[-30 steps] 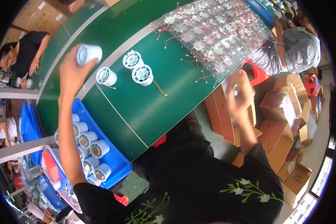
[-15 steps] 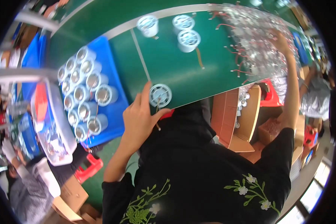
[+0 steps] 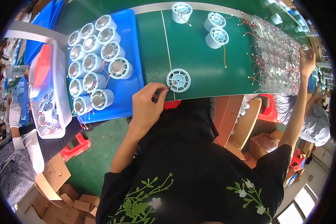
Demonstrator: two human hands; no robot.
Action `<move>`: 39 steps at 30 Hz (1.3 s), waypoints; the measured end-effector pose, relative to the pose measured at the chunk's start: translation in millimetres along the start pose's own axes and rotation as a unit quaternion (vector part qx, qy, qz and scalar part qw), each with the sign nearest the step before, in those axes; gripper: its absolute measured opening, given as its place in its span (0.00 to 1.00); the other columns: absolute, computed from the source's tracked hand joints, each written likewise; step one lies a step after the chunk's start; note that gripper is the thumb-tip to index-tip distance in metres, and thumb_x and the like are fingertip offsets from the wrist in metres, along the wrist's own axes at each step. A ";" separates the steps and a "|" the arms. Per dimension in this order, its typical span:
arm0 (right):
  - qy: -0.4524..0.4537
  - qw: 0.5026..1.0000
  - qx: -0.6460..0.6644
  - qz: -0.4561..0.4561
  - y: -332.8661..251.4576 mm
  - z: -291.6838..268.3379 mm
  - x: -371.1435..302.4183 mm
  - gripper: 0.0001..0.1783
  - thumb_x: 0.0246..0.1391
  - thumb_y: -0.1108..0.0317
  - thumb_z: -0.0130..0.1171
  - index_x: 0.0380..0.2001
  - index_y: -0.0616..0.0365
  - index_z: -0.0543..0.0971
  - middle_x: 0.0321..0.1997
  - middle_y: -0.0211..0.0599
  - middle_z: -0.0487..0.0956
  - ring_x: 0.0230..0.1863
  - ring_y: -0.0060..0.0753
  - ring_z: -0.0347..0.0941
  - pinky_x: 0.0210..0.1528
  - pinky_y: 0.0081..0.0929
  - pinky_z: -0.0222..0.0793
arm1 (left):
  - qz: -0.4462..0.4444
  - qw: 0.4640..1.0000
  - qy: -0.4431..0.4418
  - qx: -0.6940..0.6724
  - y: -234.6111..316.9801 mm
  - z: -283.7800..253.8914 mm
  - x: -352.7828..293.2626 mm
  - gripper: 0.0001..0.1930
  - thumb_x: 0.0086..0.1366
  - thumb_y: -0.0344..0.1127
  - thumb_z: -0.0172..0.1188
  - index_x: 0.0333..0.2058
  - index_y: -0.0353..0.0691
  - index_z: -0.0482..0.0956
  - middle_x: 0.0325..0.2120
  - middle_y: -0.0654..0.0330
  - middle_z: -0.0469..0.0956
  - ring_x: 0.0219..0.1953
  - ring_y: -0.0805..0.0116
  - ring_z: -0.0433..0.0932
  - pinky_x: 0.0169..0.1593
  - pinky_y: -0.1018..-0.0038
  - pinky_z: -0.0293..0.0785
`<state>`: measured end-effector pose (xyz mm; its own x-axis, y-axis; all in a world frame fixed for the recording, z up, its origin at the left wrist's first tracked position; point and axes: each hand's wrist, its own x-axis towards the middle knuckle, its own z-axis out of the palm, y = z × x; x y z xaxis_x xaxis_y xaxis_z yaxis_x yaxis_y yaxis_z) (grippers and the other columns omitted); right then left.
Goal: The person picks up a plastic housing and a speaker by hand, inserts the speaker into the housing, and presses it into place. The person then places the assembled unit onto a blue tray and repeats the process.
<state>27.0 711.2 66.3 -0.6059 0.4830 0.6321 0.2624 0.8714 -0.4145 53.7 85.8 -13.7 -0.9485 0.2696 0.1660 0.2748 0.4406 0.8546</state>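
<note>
While the left hand [image 3: 146, 106] pinches the wire [image 3: 172, 86] of the white cup [image 3: 179, 80] just to its right, the right hand [image 3: 307, 62] is well apart beside the clear plastic pile [image 3: 278, 56], its grip unclear.

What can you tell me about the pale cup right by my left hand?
The cup is round and bluish white, seemingly moulded plastic. Its face toward the camera has an outer rim, spokes and a central hub. A thin wire runs from it to the left hand, whose thumb and forefinger seem to pinch it. The cup sits on the green table near the front edge, overlapping the thin pale line in view.
</note>
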 end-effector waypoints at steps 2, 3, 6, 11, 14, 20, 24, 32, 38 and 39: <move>0.005 0.990 0.137 -0.015 -49.0 -2.1 -13.5 0.24 0.52 0.69 0.66 0.53 0.59 0.75 0.48 0.35 0.80 0.47 0.26 0.76 0.52 0.26 0.71 | 0.007 1.000 0.002 0.024 -2.9 0.2 0.0 0.05 0.54 0.22 0.64 0.30 0.34 0.79 0.28 0.58 0.80 0.27 0.62 0.78 0.29 0.71 0.72; 0.010 0.962 0.273 -0.027 -81.7 -1.3 -27.1 0.23 0.53 0.69 0.65 0.53 0.61 0.75 0.48 0.36 0.79 0.49 0.27 0.75 0.54 0.26 0.69 | 0.015 0.999 0.003 0.050 -4.1 -0.5 -0.4 0.05 0.54 0.22 0.64 0.30 0.34 0.79 0.29 0.57 0.80 0.30 0.61 0.78 0.31 0.70 0.73; -0.055 0.945 0.322 0.012 -190.9 -14.5 -86.2 0.21 0.52 0.75 0.64 0.51 0.63 0.75 0.48 0.37 0.80 0.49 0.26 0.74 0.54 0.23 0.67 | 0.057 0.994 -0.005 0.098 -6.2 -3.6 4.2 0.07 0.52 0.22 0.64 0.32 0.33 0.78 0.34 0.56 0.79 0.37 0.58 0.77 0.37 0.67 0.73; -0.326 0.774 0.543 0.013 -266.4 9.7 -185.5 0.25 0.45 0.75 0.66 0.49 0.62 0.73 0.51 0.43 0.76 0.52 0.36 0.73 0.56 0.35 0.67 | 0.068 0.983 -0.049 0.164 18.5 -28.7 6.0 0.22 0.50 0.25 0.67 0.47 0.33 0.75 0.50 0.49 0.70 0.55 0.46 0.68 0.56 0.60 0.67; -0.384 0.730 0.565 0.000 -294.4 19.2 -215.2 0.26 0.40 0.79 0.66 0.47 0.62 0.73 0.50 0.44 0.76 0.52 0.36 0.73 0.56 0.34 0.68 | 0.121 0.989 0.004 0.082 52.4 -48.6 11.4 0.31 0.49 0.27 0.68 0.55 0.38 0.71 0.53 0.50 0.71 0.55 0.45 0.68 0.61 0.59 0.62; -0.478 0.608 0.632 0.054 -324.0 40.9 -243.4 0.27 0.37 0.88 0.62 0.46 0.63 0.75 0.50 0.43 0.75 0.51 0.33 0.73 0.55 0.31 0.68 | 0.150 0.982 -0.029 0.108 59.1 -26.7 20.1 0.22 0.54 0.25 0.65 0.49 0.36 0.76 0.45 0.50 0.76 0.45 0.54 0.76 0.49 0.64 0.71; -0.478 0.619 0.620 0.056 -333.0 47.5 -246.7 0.26 0.41 0.91 0.58 0.47 0.64 0.75 0.50 0.42 0.75 0.49 0.32 0.73 0.53 0.30 0.69 | 0.068 0.994 -0.081 0.031 39.9 -14.5 16.3 0.13 0.56 0.24 0.62 0.42 0.34 0.79 0.34 0.51 0.79 0.31 0.61 0.79 0.34 0.70 0.73; -0.506 0.755 0.404 -0.105 -337.6 51.8 -241.8 0.27 0.42 0.89 0.60 0.48 0.59 0.78 0.49 0.38 0.76 0.45 0.30 0.73 0.45 0.28 0.70 | 0.054 0.996 -0.012 0.064 18.7 -4.3 10.5 0.07 0.58 0.24 0.62 0.36 0.33 0.81 0.21 0.55 0.74 0.20 0.67 0.73 0.23 0.73 0.66; -0.503 0.752 0.416 -0.093 -338.3 45.0 -239.4 0.27 0.40 0.89 0.62 0.47 0.58 0.79 0.48 0.39 0.76 0.43 0.29 0.72 0.42 0.25 0.70 | -0.011 1.000 -0.015 0.018 30.0 -3.0 4.7 0.08 0.61 0.24 0.60 0.40 0.34 0.81 0.21 0.60 0.73 0.23 0.74 0.73 0.26 0.76 0.67; -0.499 0.746 0.431 -0.089 -336.5 44.6 -239.3 0.26 0.40 0.89 0.62 0.47 0.59 0.80 0.48 0.39 0.76 0.43 0.28 0.72 0.42 0.24 0.69 | -0.012 1.000 -0.015 0.018 28.3 -3.2 4.7 0.08 0.61 0.24 0.60 0.40 0.34 0.81 0.21 0.60 0.73 0.23 0.74 0.73 0.26 0.76 0.67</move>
<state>50.3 298.5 25.4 -0.9439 -0.3137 0.1032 -0.2095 0.3273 -0.9214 56.6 96.9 12.9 -0.9501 0.2834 0.1305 0.2578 0.4776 0.8399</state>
